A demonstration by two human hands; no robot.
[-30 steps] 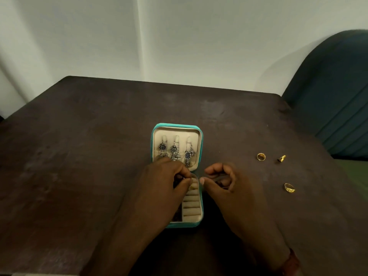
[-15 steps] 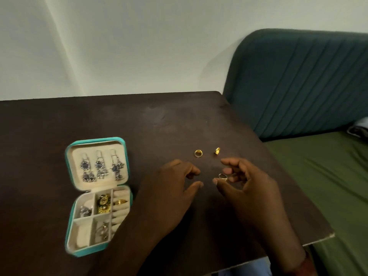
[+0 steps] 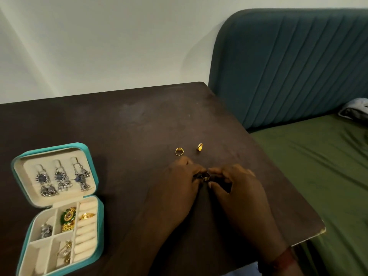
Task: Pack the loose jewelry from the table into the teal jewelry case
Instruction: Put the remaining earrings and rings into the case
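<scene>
Right hand (image 3: 237,188) curled, pinching a gold ring (image 3: 205,176) with left hand (image 3: 182,182) fingertips; half a second ago, hands apart. Beyond, two gold rings (image 3: 179,151) loose mid-desk. Teal jewelry case (image 3: 57,210) open near desk's left edge.

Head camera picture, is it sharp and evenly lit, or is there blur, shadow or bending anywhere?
Head view: dim, soft light, no glare; the hands, left hand and right hand, are dark and slightly soft around the ring; the teal jewelry case looks a little smeared; wide-angle bending tilts the table edges and the wall corner.
</scene>
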